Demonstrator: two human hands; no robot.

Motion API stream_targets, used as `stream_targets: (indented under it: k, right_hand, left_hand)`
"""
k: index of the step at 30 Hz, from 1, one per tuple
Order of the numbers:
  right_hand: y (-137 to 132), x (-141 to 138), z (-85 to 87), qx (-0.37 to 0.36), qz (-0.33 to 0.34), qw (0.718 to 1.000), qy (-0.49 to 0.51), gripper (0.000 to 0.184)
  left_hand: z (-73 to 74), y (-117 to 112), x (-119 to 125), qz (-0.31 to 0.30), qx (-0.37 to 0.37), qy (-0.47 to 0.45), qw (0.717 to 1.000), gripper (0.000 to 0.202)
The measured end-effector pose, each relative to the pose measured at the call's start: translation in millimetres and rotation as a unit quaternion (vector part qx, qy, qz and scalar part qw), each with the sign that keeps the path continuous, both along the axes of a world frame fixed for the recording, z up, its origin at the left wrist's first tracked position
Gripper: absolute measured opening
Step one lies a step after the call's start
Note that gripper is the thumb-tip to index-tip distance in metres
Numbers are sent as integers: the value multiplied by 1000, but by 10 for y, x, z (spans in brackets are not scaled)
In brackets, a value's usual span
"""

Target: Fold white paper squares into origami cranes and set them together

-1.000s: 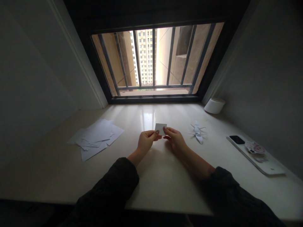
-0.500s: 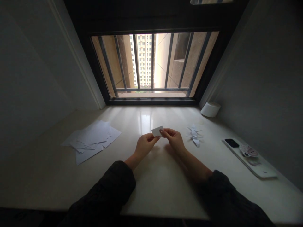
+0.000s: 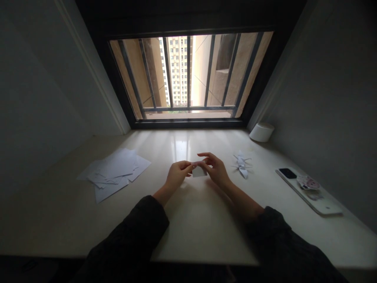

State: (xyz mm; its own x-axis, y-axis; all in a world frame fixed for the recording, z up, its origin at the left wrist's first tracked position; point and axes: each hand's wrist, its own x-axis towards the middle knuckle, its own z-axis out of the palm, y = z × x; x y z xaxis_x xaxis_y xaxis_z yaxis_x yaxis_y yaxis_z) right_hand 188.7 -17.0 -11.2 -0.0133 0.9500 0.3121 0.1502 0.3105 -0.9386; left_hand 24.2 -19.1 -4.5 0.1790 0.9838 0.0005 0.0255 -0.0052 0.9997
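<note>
A small white piece of paper (image 3: pixel 200 171), apparently folded, is held between my two hands above the pale sill. My left hand (image 3: pixel 177 173) pinches its left upper edge with thumb and fingers. On the other side, my right hand (image 3: pixel 216 169) has its thumb and a finger on the upper right edge, with the index finger raised and stretched out. The thumbs nearly meet along the top of the paper. Behind the fingers, the far side of the paper is hidden. Right of my right hand lie small folded paper figures (image 3: pixel 242 165) with thin points.
Loose white sheets (image 3: pixel 114 169) lie in an untidy pile at the left. A phone (image 3: pixel 309 192) with a grip on its back lies at the right near the wall. A white round object (image 3: pixel 261 132) stands in the back right corner, beside the barred window (image 3: pixel 188 74).
The paper has turned so that it hangs below my fingertips rather than standing up above them. My right index finger has lifted off. The view has tilted slightly.
</note>
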Motion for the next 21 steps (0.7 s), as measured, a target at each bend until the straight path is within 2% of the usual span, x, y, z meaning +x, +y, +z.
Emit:
stream_targets:
  k: [6, 13, 18, 21]
  right_hand:
    - [10, -45, -50, -13, 24, 999, 45, 41]
    - [-33, -55, 4, -11, 20, 998, 53, 38]
    - [-68, -76, 45, 14, 17, 998, 56, 50]
    - [-58, -91, 13, 43, 25, 998, 47, 42]
  left_hand:
    - [18, 21, -21, 48, 0, -27, 998, 31]
    - [-14, 41, -28, 28, -7, -14, 999, 31]
    - [-15, 14, 11, 55, 10, -31, 998, 32]
    - [-8, 3, 21, 83, 22, -30, 996, 31]
